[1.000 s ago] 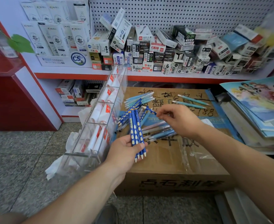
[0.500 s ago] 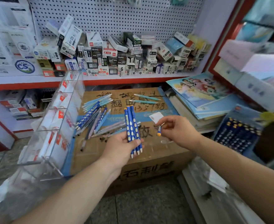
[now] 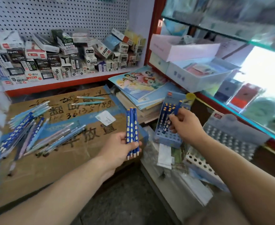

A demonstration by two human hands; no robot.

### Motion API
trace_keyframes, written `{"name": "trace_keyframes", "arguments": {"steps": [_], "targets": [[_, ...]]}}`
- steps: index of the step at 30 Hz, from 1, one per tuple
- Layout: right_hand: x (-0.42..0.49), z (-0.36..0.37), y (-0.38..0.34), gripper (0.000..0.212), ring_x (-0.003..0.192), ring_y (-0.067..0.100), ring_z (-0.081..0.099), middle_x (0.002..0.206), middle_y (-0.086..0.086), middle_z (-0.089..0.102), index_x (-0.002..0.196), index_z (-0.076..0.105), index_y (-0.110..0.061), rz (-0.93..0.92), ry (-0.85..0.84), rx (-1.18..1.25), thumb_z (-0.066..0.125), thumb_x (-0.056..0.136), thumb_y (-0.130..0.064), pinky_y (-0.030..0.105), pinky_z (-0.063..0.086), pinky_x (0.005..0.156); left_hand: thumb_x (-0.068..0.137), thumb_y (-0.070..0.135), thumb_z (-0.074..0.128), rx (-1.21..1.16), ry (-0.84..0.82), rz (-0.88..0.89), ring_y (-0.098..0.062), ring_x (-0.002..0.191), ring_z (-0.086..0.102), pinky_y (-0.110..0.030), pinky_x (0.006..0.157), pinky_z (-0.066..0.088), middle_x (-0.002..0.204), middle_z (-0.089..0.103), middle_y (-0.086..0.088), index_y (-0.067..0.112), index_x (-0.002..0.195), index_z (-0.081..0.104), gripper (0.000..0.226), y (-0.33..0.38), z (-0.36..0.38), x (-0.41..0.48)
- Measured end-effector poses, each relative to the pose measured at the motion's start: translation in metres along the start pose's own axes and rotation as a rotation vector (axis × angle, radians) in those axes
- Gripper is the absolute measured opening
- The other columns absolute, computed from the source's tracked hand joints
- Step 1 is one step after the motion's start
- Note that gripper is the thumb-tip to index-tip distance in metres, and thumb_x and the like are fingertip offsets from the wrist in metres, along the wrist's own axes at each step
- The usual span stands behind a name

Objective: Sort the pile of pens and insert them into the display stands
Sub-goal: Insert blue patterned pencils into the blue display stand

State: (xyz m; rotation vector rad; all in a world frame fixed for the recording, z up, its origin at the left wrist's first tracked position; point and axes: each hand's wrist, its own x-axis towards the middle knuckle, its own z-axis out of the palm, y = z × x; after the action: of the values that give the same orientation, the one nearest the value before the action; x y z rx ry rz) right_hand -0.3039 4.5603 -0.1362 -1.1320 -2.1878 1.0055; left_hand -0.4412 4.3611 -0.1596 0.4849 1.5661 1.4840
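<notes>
The right hand (image 3: 188, 127) pinches a single blue pen (image 3: 177, 108) and has moved from above the cardboard box (image 3: 60, 172) to the blue stand (image 3: 165, 137) on the right, so the work has gone from picking to inserting. The left hand (image 3: 125, 150) still grips a bundle of matching pens (image 3: 132, 127), tips down. The unsorted pile (image 3: 34, 127) lies on the box, well apart from the stand. The fingers hide the pen's lower end, so whether it has entered a hole I cannot tell. Motion blur smears the stand's rows.

2 teal pens (image 3: 91, 97), 1 blue pen (image 3: 178, 108) in rt hand (image 3: 186, 125), 1 cardboard box (image 3: 68, 159).
</notes>
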Motion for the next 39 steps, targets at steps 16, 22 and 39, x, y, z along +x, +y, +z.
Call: {"name": "trace_keyframes", "arguments": {"steps": [16, 22, 39], "targets": [[0.046, 0.010, 0.042, 0.025, 0.069, 0.020, 0.052, 0.072, -0.001, 0.056, 0.081, 0.058, -0.013, -0.002, 0.092, -0.391, 0.060, 0.101, -0.029, 0.031, 0.034, 0.062, 0.094, -0.005, 0.063, -0.010, -0.111, -0.028, -0.017, 0.079, 0.074, -0.036, 0.076, 0.061, 0.093, 0.078, -0.010, 0.009, 0.106, 0.068, 0.020, 0.002, 0.024, 0.036], [0.048, 0.016, 0.052, 0.033, 0.068, 0.020, 0.059, 0.071, 0.002, 0.061, 0.070, 0.050, -0.019, 0.037, 0.083, -0.367, 0.064, 0.099, -0.028, 0.031, 0.043, 0.059, 0.094, -0.004, 0.063, -0.018, -0.112, -0.040, -0.020, 0.084, 0.074, -0.043, 0.085, 0.059, 0.096, 0.078, -0.011, 0.010, 0.108, 0.068, 0.020, -0.002, 0.028, 0.042], [0.052, 0.021, 0.065, 0.019, 0.074, 0.023, 0.068, 0.076, 0.001, 0.070, 0.079, 0.064, -0.022, 0.096, 0.052, -0.374, 0.067, 0.095, -0.032, 0.045, 0.060, 0.071, 0.094, -0.001, 0.065, 0.037, -0.147, -0.040, -0.022, 0.088, 0.075, -0.040, 0.082, 0.061, 0.097, 0.079, -0.008, 0.011, 0.114, 0.068, 0.024, -0.018, 0.033, 0.050]]}}
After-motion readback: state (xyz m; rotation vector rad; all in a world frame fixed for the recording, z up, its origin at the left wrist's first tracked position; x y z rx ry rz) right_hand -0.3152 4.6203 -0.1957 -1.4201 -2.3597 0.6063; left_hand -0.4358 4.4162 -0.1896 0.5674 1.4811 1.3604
